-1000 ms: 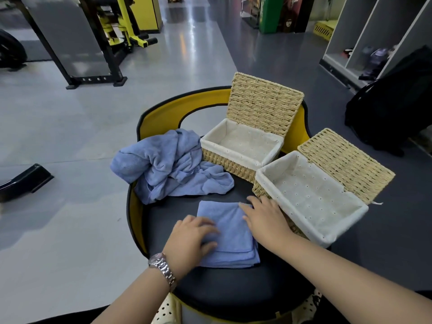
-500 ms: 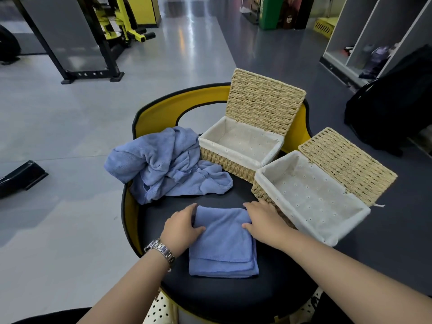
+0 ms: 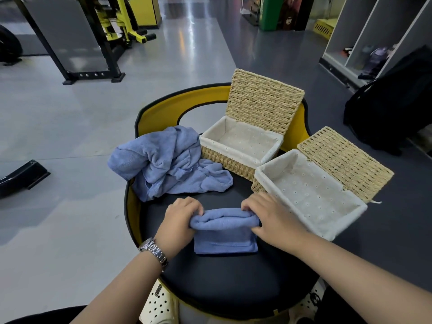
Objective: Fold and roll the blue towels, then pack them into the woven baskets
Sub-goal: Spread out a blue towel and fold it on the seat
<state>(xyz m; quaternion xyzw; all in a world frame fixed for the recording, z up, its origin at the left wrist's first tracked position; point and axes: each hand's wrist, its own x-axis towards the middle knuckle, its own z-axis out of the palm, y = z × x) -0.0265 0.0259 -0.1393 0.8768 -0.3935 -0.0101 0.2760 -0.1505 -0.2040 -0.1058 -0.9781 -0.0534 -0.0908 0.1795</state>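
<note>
Head view: crumpled towels (image 3: 168, 164) lie beside two open baskets (image 3: 240, 146).

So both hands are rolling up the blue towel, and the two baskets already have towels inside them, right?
Not quite. The head view shows the left hand and right hand rolling the blue towel, but both baskets hold no towels, only white lining.

A black backpack (image 3: 395, 99) leans by white shelving (image 3: 374, 31); yellow gym equipment (image 3: 121, 26) stands far left.
</note>
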